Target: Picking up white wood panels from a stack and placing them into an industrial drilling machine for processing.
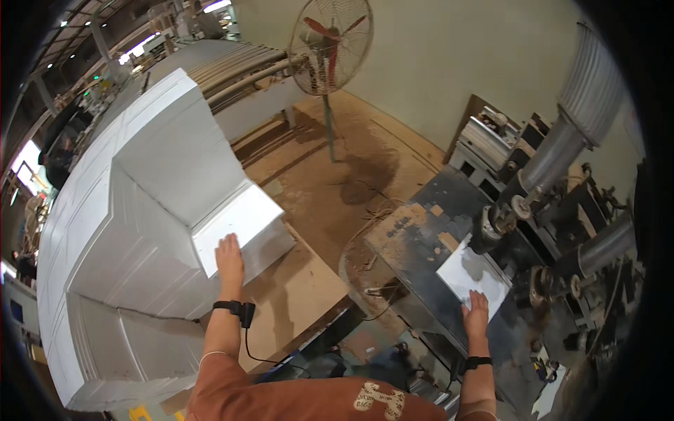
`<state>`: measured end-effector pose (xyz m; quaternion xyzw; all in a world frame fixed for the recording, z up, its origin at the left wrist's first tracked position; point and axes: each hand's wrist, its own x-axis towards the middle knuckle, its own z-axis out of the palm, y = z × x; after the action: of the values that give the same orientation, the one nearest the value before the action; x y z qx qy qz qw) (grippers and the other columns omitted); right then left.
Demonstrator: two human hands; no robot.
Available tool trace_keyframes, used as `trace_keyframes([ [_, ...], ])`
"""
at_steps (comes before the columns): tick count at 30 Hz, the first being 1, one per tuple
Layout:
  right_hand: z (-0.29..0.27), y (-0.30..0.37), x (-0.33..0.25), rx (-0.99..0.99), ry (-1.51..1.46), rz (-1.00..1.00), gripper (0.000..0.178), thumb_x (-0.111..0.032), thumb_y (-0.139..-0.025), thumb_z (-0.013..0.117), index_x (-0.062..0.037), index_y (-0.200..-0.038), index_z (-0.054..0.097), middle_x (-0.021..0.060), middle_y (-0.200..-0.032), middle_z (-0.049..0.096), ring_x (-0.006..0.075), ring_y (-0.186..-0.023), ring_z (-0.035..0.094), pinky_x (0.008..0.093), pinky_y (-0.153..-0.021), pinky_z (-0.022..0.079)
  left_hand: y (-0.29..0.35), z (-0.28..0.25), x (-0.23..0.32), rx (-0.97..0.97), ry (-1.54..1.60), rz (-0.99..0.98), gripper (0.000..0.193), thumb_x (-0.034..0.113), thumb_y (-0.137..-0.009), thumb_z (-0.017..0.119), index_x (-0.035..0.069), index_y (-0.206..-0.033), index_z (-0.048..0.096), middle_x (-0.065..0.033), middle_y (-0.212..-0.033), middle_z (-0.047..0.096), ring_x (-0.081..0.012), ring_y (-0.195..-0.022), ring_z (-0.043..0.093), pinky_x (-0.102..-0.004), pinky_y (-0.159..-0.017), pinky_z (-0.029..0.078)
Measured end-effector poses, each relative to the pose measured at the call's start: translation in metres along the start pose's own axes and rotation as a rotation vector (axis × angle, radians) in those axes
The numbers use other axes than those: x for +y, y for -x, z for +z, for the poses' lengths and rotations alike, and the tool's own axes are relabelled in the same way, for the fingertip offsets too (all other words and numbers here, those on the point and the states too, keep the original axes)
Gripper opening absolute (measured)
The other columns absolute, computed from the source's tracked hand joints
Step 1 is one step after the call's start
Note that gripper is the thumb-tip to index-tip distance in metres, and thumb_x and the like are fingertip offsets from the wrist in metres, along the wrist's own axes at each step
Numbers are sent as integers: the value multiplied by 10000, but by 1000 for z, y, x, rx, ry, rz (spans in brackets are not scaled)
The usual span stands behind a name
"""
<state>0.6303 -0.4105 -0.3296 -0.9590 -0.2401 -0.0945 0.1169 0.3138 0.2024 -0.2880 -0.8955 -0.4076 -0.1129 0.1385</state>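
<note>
My left hand [229, 256] lies with outstretched fingers on the top white panel [242, 214] of a low stack. That stack sits on a brown board [309, 270], beside much taller stacks of white panels [165, 151]. On the right, my right hand [477, 312] rests with its fingers extended on the near edge of a single white panel [484, 281]. This panel lies on the dark machine table [414, 245], its far end close to the machine head [491, 228]. A shadow falls across part of it.
Ribbed metal ducts [590, 84] rise from the machine at the right. A standing fan [330, 45] with red blades is ahead, next to a roller conveyor [246, 77]. Dust and a loose cable [379, 214] lie on the floor between the two work areas.
</note>
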Motion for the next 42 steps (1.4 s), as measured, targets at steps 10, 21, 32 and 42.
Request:
trace_keyframes([
  [10, -366, 149, -79, 351, 489, 214, 460, -3, -726, 646, -3, -1179, 566, 197, -1227, 559, 388, -1190, 497, 468, -1022, 362, -35, 63, -68, -335, 150, -40, 1087, 484, -583, 815, 6, -1408, 294, -221, -1409, 365, -371, -1336, 288, -458, -1110, 230],
  [21, -543, 447, -98, 540, 784, 1188, 389, -31, -844, 609, 8, -1210, 483, 169, -1128, 538, 344, -1062, 523, 349, -970, 382, 67, -8, 350, -52, 1190, 892, 303, 137, -635, 720, 34, -914, 656, -146, -998, 627, -343, -941, 570, -452, -834, 449],
  [32, -497, 357, -125, 363, 1102, 876, 290, 46, -799, 577, 16, -1083, 529, 204, -1095, 553, 382, -1050, 551, 430, -876, 451, 136, -33, 556, -369, 636, 1304, 1021, 684, -643, 655, 16, -1365, 382, -139, -1413, 379, -349, -1358, 247, -620, -1066, 171],
  [42, -297, 135, -59, 130, 69, 341, 468, 118, -601, 524, -48, -1017, 661, 134, -1037, 663, 332, -1059, 602, 417, -948, 465, 168, -14, 423, -151, 913, 1473, 381, 76, -719, 575, 104, -1094, 513, -95, -977, 500, -284, -1008, 493, -463, -981, 365],
])
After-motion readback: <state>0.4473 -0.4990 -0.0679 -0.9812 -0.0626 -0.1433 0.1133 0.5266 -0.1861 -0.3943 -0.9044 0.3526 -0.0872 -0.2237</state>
